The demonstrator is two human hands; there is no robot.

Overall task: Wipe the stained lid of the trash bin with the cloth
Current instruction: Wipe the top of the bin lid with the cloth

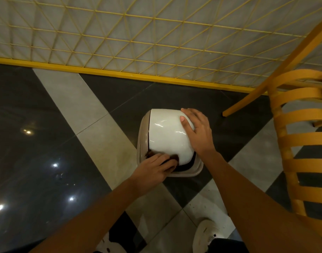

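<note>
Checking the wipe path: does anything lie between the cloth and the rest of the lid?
Only the right hand, resting on the right side of the lid. The left hand presses the cloth on its near edge.

Left hand (153,168), brown cloth (174,157) on white lid (165,132)

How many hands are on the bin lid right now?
2. The left hand presses the cloth on the lid, near edge; the right hand rests on its right side.
</note>
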